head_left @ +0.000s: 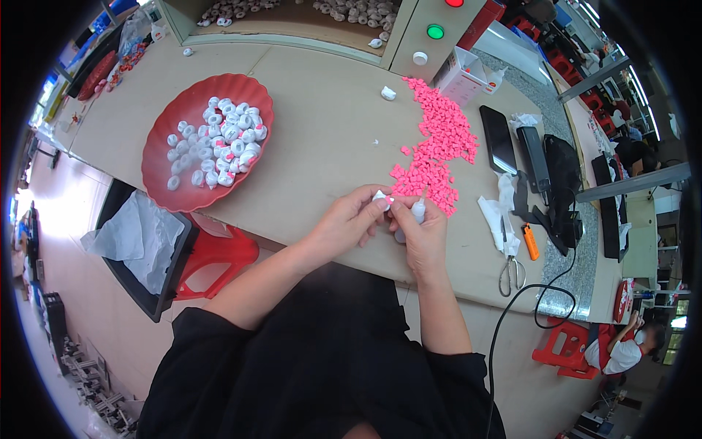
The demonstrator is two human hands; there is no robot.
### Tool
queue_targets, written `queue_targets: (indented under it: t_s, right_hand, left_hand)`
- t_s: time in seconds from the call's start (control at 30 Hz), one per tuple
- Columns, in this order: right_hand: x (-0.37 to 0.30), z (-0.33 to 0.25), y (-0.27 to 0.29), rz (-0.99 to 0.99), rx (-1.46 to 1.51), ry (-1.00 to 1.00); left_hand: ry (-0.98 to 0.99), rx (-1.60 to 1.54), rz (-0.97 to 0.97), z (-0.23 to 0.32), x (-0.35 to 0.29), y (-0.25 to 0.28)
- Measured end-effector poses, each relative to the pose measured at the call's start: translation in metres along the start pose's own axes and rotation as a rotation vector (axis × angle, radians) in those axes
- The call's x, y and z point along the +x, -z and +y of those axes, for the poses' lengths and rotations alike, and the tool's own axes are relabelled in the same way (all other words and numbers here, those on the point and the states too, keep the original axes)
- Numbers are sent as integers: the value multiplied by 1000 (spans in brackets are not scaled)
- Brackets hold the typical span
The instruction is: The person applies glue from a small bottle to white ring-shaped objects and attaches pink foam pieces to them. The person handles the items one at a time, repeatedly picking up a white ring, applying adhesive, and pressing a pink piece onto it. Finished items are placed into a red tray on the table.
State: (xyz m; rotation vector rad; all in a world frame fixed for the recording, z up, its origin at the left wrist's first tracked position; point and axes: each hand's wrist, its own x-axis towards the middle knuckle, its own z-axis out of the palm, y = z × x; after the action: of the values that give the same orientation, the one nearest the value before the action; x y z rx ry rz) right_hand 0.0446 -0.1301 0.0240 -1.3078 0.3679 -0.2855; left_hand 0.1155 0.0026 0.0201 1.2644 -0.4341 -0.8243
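Note:
Close together over the table's front edge, both hands are closed on small things. Between the fingertips of my left hand (349,219) is a small white piece (379,196). My right hand (426,234) grips a small white squeeze bottle (418,210) with a thin tip pointing up, while its thumb and finger touch the white piece. A speck of pink shows at the fingertips, too small to make out well. Just beyond the right hand lies a long heap of small pink pieces (446,132). To the left stands a red scalloped bowl (157,139) with several white pieces, some with pink parts.
A phone (498,137), scissors (512,276), an orange lighter-like tool (530,242) and a black cable (504,314) lie at right. Behind is a cabinet (292,45) with white pieces. A black bin (157,293) and red stool (219,260) stand left. Another person (625,351) sits far right.

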Motion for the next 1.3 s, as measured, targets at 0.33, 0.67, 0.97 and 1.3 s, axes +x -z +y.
queue_targets:
  t_s: [0.33, 0.67, 0.97, 1.3]
  right_hand:
    - [-4, 10, -5, 49, -192, 214]
    - [-4, 17, -7, 76, -474, 589]
    - [-2, 16, -4, 50, -355, 365]
    - [0, 6, 5, -28, -23, 43]
  left_hand:
    - [-61, 60, 40, 1, 1, -7]
    - [-95, 238, 71, -9, 1, -5]
    - [-195, 407, 167, -3, -3, -10]
    - [-124, 219, 142, 11, -12, -18]
